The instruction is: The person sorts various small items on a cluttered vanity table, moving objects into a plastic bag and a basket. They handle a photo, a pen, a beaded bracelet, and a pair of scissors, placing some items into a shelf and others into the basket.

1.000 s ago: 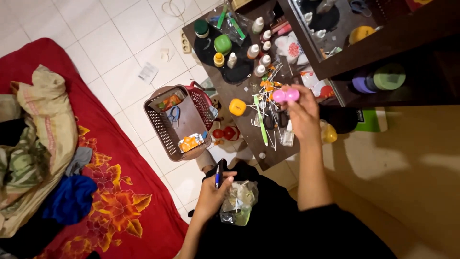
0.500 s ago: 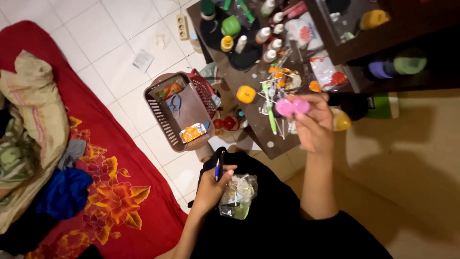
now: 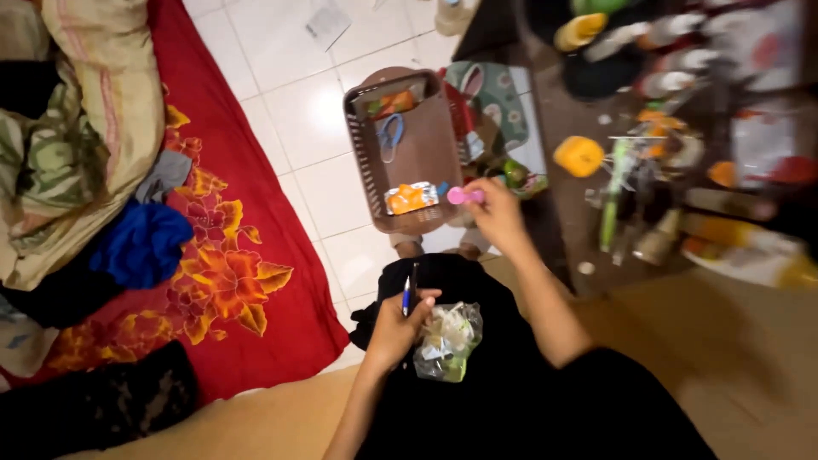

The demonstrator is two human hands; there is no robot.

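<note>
Right hand (image 3: pixel 496 211): fingers pinch a small pink case (image 3: pixel 465 196), which juts left from the fingertips over the brown basket's (image 3: pixel 365 149) near edge. Left hand (image 3: pixel 397 328): fingers closed on a blue pen (image 3: pixel 406 298) and clear plastic bag (image 3: pixel 448 341) in the lap.

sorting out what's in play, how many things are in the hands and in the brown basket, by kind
pink case in right hand: 1
pen in left hand: 1
clear bag by the left hand: 1
scissors in basket: 1
orange packets in basket: 2
total: 6
</note>
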